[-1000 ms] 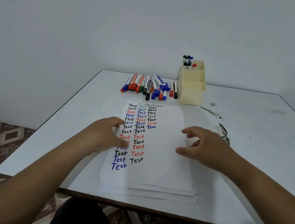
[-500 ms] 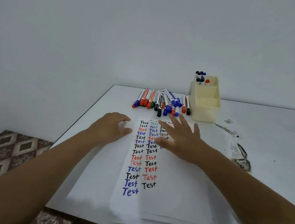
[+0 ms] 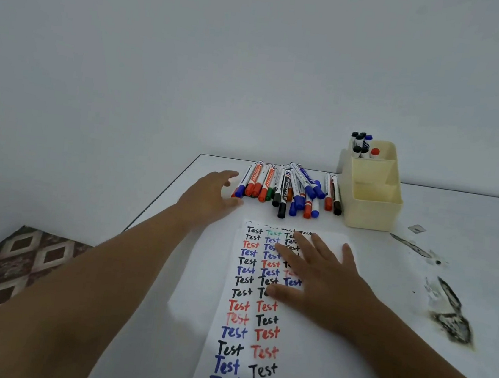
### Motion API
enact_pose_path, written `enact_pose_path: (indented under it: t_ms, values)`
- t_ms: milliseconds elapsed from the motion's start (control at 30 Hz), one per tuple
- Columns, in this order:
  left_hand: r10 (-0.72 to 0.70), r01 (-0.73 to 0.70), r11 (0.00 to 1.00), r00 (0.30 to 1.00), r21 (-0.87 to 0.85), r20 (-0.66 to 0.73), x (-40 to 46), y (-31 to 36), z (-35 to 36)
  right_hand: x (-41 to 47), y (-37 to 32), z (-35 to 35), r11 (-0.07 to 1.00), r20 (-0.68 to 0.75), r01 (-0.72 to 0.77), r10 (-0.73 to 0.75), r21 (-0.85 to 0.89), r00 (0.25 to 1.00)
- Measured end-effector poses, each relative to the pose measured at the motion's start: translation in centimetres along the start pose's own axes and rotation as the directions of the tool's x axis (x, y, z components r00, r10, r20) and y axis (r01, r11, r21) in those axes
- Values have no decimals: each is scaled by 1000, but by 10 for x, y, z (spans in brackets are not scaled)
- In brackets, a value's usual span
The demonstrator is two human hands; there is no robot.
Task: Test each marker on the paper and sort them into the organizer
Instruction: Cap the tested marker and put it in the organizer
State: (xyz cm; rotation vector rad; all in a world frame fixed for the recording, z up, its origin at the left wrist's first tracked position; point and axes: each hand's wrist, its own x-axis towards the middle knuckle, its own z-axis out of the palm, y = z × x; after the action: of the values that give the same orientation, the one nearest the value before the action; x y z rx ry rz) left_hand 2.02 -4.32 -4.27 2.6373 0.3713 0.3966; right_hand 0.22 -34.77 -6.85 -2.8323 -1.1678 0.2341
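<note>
Now your left hand [image 3: 210, 195] has left the paper's edge and reached up to the near end of the marker pile [image 3: 288, 190], fingers loosely spread and holding nothing; its fingertips seem to sit just beside the leftmost blue-capped marker [image 3: 244, 182], though contact is hard to judge. Your right hand [image 3: 319, 277] stays flat on the paper [image 3: 299, 365], fingers straight and splayed over the third column of "Test" marks, having slid a little lower than half a second ago. The cream organizer [image 3: 371, 202] stands right of the pile, with several markers upright in its back compartment.
</note>
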Motion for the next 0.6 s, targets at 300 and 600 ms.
enact_pose_path:
  t_ms: [300, 600]
  values:
    - [237, -194, 959, 950, 208, -204, 9, 0, 20, 2, 2, 2, 1000, 5, 9, -9, 7, 1000]
    - [217, -172, 967, 941, 187, -258, 7, -1, 30, 1, 0, 1, 1000, 6, 0, 0, 1, 1000]
